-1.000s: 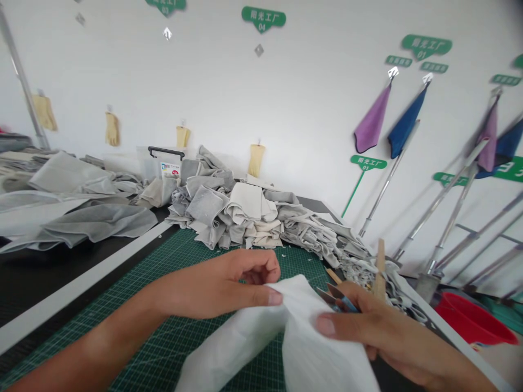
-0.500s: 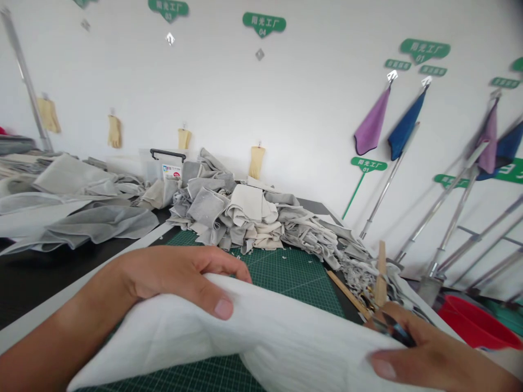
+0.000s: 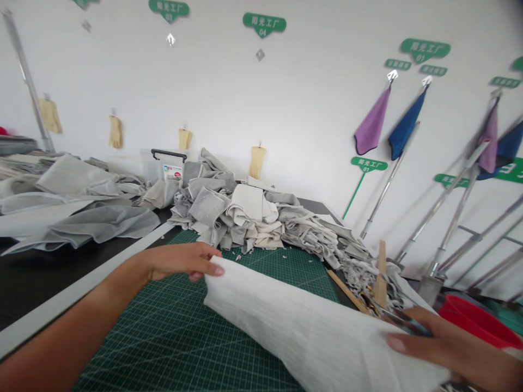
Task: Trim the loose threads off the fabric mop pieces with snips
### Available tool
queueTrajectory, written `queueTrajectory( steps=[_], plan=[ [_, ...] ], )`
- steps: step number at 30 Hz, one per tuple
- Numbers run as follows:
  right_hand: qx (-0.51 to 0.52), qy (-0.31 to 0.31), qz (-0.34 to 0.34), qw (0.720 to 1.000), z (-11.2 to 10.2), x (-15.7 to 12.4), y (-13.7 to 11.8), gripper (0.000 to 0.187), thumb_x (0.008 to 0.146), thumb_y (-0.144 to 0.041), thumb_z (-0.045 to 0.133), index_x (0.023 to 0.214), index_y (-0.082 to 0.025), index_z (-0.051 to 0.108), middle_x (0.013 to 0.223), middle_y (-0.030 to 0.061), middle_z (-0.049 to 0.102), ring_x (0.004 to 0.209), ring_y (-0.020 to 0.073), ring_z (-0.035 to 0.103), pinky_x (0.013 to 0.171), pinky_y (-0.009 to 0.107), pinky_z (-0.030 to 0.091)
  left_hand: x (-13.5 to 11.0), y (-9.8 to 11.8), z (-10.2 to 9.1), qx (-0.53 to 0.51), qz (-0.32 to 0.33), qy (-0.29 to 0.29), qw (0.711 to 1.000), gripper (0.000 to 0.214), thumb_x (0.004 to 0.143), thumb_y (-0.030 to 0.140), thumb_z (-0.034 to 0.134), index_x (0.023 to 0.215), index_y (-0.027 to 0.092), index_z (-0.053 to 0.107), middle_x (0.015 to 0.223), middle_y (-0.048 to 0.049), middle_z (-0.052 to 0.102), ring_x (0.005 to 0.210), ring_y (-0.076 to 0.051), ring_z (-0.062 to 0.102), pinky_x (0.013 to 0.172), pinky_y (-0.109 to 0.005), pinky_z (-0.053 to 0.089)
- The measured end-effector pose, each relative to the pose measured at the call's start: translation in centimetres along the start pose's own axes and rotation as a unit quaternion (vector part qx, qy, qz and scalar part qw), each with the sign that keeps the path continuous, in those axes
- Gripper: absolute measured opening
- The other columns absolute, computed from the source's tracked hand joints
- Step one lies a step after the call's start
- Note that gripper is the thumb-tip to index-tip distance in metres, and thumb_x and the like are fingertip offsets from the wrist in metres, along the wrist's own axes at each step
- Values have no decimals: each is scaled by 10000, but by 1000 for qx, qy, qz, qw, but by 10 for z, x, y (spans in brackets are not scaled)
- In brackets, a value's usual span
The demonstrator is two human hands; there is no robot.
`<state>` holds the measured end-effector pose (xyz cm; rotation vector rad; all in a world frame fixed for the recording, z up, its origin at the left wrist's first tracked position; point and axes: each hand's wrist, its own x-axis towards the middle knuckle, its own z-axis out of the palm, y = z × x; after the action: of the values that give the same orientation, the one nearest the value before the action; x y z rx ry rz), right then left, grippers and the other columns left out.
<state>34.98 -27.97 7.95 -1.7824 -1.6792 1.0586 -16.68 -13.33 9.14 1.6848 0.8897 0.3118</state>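
Observation:
A long white ribbed cloth (image 3: 310,326) lies rolled or folded across the green cutting mat (image 3: 171,332), with its lower end out of view. My left hand (image 3: 183,262) pinches the cloth's upper left end between fingers and thumb. My right hand (image 3: 445,340) is at the far right end of the cloth, its fingers lying over the fabric. That hand also grips a pair of scissors (image 3: 408,321) with dark blades and a blue handle, partly hidden by the fingers.
A heap of grey and cream fabric pieces (image 3: 241,215) stands beyond the mat, with grey sheets (image 3: 77,212) to the left. A wooden ruler (image 3: 347,291) lies at the mat's right edge. A red basin (image 3: 478,321) sits at right; mops lean on the wall.
My hands have moved apart, left hand to the left and right hand to the right. The white cloth, bunched between them earlier, now stretches out in a long roll across the mat.

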Motion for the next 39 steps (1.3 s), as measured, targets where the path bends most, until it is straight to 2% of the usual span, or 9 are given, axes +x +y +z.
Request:
queueTrajectory(
  steps=[2, 6, 9, 14, 19, 23, 28, 32, 39],
  plan=[
    [-86, 16, 68, 994, 14, 26, -6, 387, 737, -576, 689, 955, -263, 754, 1015, 69, 736, 968, 322, 681, 810, 372, 504, 21, -20, 3, 23, 0, 69, 997, 356, 760, 505, 689, 849, 165, 627, 789, -18, 537, 667, -125, 470, 583, -215, 375],
    [-207, 18, -2, 978, 30, 79, 10, 433, 758, -607, 630, 803, -190, 737, 853, 50, 740, 849, 265, 665, 753, 290, 483, 60, -62, 8, 39, -31, 198, 979, 366, 737, 505, 676, 827, 157, 603, 832, -48, 598, 771, -191, 556, 634, -253, 437],
    [-225, 36, -18, 974, 31, 104, 33, 386, 762, -565, 624, 754, -192, 722, 773, 44, 731, 803, 254, 661, 719, 286, 479, 73, -79, 11, 0, -38, 242, 970, 342, 705, 456, 686, 833, 149, 604, 850, -68, 638, 825, -232, 602, 651, -278, 473],
    [-192, 65, -30, 979, 32, 115, 48, 387, 782, -559, 607, 817, -200, 747, 847, 56, 745, 894, 288, 661, 746, 297, 472, 76, -80, 13, -57, -1, 253, 966, 436, 709, 455, 694, 1011, 142, 662, 921, -75, 710, 901, -256, 637, 713, -297, 482],
    [-179, 66, -52, 980, 48, 111, 23, 381, 813, -548, 593, 837, -194, 731, 828, 55, 720, 834, 265, 638, 708, 295, 440, 76, -69, 19, -63, 73, 255, 962, 481, 785, 494, 644, 1114, 148, 701, 1005, -75, 741, 940, -260, 643, 767, -300, 460],
    [-111, 77, -126, 983, 82, 105, -29, 376, 862, -534, 564, 850, -187, 710, 801, 40, 683, 755, 214, 596, 657, 271, 413, 77, -50, 35, -51, 115, 216, 968, 426, 840, 485, 603, 1110, 170, 703, 1037, -58, 725, 930, -233, 630, 756, -267, 440],
    [10, 78, -196, 977, 138, 121, -89, 293, 894, -486, 575, 928, -225, 703, 879, 14, 671, 809, 188, 578, 698, 260, 416, 94, -41, 57, -16, 131, 178, 975, 386, 824, 521, 624, 967, 166, 671, 764, -6, 640, 668, -150, 534, 578, -218, 345],
    [118, 81, -212, 967, 175, 153, -101, 275, 845, -448, 650, 989, -224, 720, 802, 16, 642, 704, 157, 546, 611, 242, 399, 108, -55, 66, -53, 134, 140, 980, 391, 803, 509, 658, 981, 160, 670, 800, -14, 638, 696, -147, 528, 605, -218, 351],
    [250, -14, -136, 959, 213, 163, -93, 424, 810, -496, 703, 1064, -158, 693, 509, -83, 329, 437, 66, 195, 396, 224, 140, 104, -76, 72, -80, 128, 132, 980, 420, 850, 513, 602, 1020, 143, 703, 883, -37, 681, 766, -166, 548, 670, -235, 366]
  ],
)
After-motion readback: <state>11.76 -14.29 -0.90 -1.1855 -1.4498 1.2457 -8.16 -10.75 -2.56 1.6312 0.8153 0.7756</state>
